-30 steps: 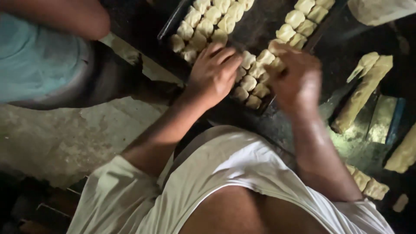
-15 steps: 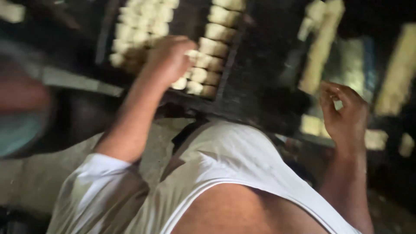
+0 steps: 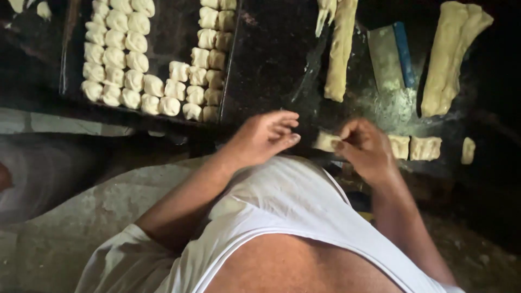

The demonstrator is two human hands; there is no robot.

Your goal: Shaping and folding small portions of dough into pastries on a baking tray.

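My right hand (image 3: pixel 364 147) pinches a small cut piece of pale dough (image 3: pixel 326 141) at the near edge of a dark work surface (image 3: pixel 271 59). My left hand (image 3: pixel 266 135) hovers just left of that piece, fingers loosely apart and holding nothing. To the right of my right hand lie more cut dough pieces (image 3: pixel 425 147) in a row. A dark baking tray (image 3: pixel 168 43) at the upper left holds several rows of shaped dough pieces (image 3: pixel 116 59).
Two long dough strips (image 3: pixel 341 51) (image 3: pixel 450 54) lie on the surface at the back. A metal scraper with a blue handle (image 3: pixel 392 54) rests between them. Another person's pale clothing (image 3: pixel 38 173) shows at the left edge. A concrete ledge (image 3: pixel 97 217) lies below.
Both hands have left the baking tray and moved right to the cut dough. The right hand has taken hold of one piece, and the view has swung right.
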